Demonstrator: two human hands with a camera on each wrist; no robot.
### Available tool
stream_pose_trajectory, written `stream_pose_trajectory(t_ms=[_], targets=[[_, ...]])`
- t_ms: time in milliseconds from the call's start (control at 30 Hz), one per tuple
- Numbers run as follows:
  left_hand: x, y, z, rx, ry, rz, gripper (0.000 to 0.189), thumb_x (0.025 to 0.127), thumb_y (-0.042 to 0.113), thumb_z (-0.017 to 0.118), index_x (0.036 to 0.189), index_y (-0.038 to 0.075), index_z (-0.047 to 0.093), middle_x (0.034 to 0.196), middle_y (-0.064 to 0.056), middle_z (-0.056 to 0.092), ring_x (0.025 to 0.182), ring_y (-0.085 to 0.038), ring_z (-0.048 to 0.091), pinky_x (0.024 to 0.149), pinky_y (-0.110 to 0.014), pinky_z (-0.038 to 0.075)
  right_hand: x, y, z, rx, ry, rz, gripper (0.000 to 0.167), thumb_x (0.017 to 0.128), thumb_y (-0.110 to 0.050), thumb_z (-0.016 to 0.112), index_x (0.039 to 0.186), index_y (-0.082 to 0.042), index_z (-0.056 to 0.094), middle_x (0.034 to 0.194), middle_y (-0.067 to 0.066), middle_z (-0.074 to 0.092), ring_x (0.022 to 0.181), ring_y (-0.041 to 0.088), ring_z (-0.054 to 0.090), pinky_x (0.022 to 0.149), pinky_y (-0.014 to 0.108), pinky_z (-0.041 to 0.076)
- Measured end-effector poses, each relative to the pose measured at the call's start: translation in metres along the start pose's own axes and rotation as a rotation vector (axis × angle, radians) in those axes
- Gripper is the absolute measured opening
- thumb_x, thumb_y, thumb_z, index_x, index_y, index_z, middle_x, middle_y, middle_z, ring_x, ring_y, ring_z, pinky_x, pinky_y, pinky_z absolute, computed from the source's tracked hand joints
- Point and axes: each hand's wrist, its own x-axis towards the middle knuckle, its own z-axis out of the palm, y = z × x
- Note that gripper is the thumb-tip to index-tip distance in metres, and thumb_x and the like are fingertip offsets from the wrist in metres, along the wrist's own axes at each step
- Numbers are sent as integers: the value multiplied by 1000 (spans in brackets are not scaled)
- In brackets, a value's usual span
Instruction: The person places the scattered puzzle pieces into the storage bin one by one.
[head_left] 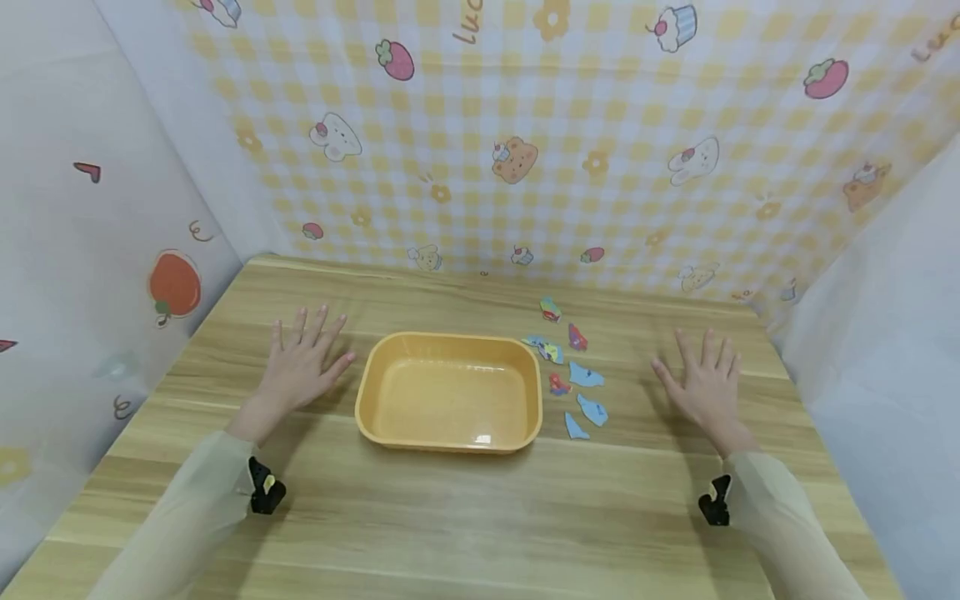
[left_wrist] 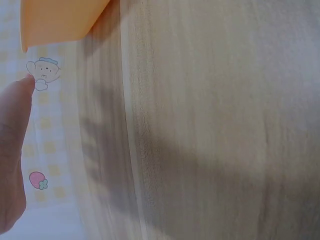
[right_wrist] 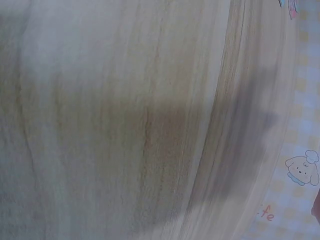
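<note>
My left hand [head_left: 298,367] is spread, palm down, to the left of a yellow-orange rectangular tray [head_left: 363,417], and it holds nothing. Its thumb points toward the tray's left wall; in the left wrist view the thumb [left_wrist: 12,125] shows at the left edge, below a corner of the tray [left_wrist: 60,25]. On the right side of the table, my right hand [head_left: 705,387] is likewise spread and holds nothing. Between it and the tray lie several small flat pieces, some plain blue [head_left: 586,374], others patterned in red and purple [head_left: 577,337] or green and red [head_left: 551,309].
The wood-grain table [head_left: 465,525] ends at the back against a yellow checked cloth [head_left: 465,100] with cartoon prints. White cloth [head_left: 67,208] hangs on the left and more white cloth [head_left: 885,275] on the right. Each sleeve carries a black wrist mount, such as the left one [head_left: 266,487].
</note>
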Motion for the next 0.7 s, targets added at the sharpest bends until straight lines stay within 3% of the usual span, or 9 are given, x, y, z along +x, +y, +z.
stream_pose_trajectory(t_ms=[400, 600, 700], targets=[[-8, -1, 4, -29, 2, 38, 64, 95, 47, 37, 144, 8, 24, 151, -24, 10, 136, -48, 2, 106, -67, -2, 6, -8, -5, 28, -39, 3, 71, 94, -54, 30, 145, -8, 15, 144, 37, 2, 129, 59, -4, 105, 68, -3], [-10, 1, 2, -39, -38, 11, 64, 96, 44, 38, 145, 7, 20, 150, -25, 8, 135, -50, 5, 107, -67, -2, 10, -12, -10, 96, -81, 59, 73, 94, -53, 33, 141, 2, 22, 141, 38, 15, 127, 58, 11, 103, 69, 9], [-10, 4, 0, -102, -68, -15, 65, 95, 39, 42, 145, 6, 18, 150, -27, 5, 134, -52, 4, 105, -69, -3, 12, -14, -13, 162, -111, 94, 73, 94, -50, 37, 138, 6, 26, 138, 39, 22, 124, 57, 20, 100, 69, 18]])
